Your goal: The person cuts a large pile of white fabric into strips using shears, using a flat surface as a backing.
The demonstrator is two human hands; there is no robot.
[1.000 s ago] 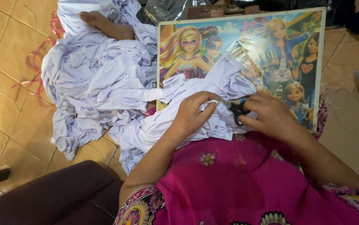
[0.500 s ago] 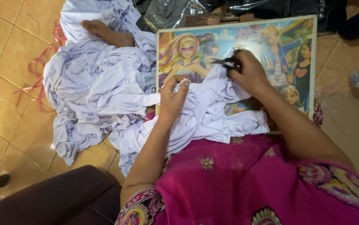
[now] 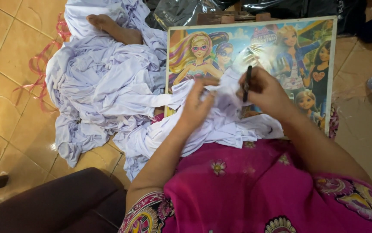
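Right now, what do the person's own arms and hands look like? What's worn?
Both hands, left hand and right hand, are bare: no gloves, and no rings or watch that I can make out. Forearms are uncovered. Short sleeves of a bright pink floral-print fabric garment end near the elbows, edged with a multicoloured paisley-style border.

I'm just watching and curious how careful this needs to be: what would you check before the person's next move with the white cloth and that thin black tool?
1. Left hand grips the white cloth garment: ok.
2. Right hand holds the thin black tool, roughly upright: ok.
3. Tool's tip clear of the left fingers: cannot tell, the tip is hidden.
4. Garment rests on the colourful cartoon-printed board: ok.
5. Bare foot in the white cloth pile stays apart from the hands: ok.
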